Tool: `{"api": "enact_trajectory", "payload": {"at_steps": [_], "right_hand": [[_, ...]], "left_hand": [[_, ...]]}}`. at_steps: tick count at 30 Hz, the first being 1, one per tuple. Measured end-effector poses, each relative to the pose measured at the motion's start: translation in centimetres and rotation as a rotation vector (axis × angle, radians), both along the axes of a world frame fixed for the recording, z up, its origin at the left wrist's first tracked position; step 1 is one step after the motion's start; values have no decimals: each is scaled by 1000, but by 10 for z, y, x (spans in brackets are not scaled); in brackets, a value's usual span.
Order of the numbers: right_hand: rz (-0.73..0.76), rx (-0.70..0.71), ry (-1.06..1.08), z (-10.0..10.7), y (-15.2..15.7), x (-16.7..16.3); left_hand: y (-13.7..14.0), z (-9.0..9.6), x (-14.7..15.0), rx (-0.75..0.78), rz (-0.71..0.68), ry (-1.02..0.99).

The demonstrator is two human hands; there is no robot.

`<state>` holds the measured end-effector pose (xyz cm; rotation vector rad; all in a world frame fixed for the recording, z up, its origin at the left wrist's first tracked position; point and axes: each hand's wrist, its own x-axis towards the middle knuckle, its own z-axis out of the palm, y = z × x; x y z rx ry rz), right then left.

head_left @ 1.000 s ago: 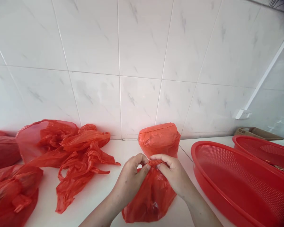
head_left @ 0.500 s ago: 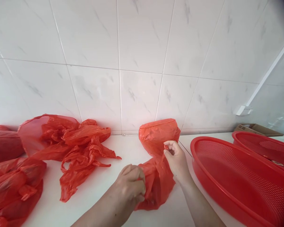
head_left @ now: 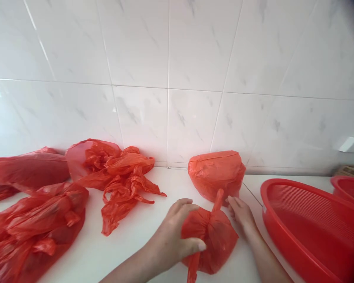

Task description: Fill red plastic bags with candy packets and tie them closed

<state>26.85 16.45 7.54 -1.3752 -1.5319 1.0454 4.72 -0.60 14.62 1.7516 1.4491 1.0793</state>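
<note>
A red plastic bag (head_left: pixel 221 243) lies on the white counter in front of me, gathered at its middle. One handle end sticks up toward the wall and the other hangs toward me. My left hand (head_left: pixel 179 236) is open over the bag's left side, thumb and fingers spread apart. Beside its right edge is my right hand (head_left: pixel 242 214), fingers loosely extended, with nothing visible in them. The bag's contents cannot be made out. Just behind it, a second, fuller red bag (head_left: pixel 215 173) stands against the tiled wall.
Crumpled red bags (head_left: pixel 124 177) lie on the counter to the left. Filled red bags (head_left: pixel 44 232) are nearer on that side. A red perforated plastic basket (head_left: pixel 301 228) stands at the right, with another red basket (head_left: pixel 351 188) behind it. A cardboard box (head_left: pixel 349 171) sits by the wall.
Both hands have let go of the bag's handles, which now stick out from its gathered middle. My left hand has opened. The view has turned to the left.
</note>
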Motion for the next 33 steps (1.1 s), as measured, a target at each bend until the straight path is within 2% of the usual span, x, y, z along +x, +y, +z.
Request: {"api": "enact_trajectory", "payload": {"at_steps": [3, 6, 8, 10, 15, 16, 19, 21, 23, 24, 27, 29, 31, 33], "right_hand": [[16, -12, -20, -10, 4, 2], [47, -25, -59, -16, 9, 3], [60, -35, -135, -21, 16, 5], [68, -39, -242, -27, 24, 9], [59, -21, -381, -38, 38, 15], [50, -18, -385, -38, 38, 15], [39, -24, -387, -38, 36, 13], [46, -21, -388, -37, 34, 11], [47, -11, -392, -37, 32, 11], [45, -10, -397, -37, 32, 10], [39, -8, -410, -36, 28, 9], [45, 9, -416, -33, 25, 8], [44, 35, -416, -30, 20, 6], [41, 53, -418, -28, 17, 4]], "left_hand": [[10, -15, 19, -9, 2, 175], [12, -25, 24, 7, -33, 359], [8, -25, 18, 43, -13, 397], [-1, -18, 3, 89, 67, 352], [-39, 16, -62, 182, 422, 251], [-50, 24, -79, 211, 552, 251], [-84, 45, -128, 276, 815, 265], [-106, 54, -156, 269, 1110, 410], [-122, 56, -177, 262, 1256, 495], [-128, 55, -183, 229, 1310, 600], [-129, 43, -188, 135, 1325, 835], [-119, 35, -181, 162, 1243, 883], [-101, 30, -171, 213, 1068, 844], [-78, 27, -161, 206, 830, 750]]}}
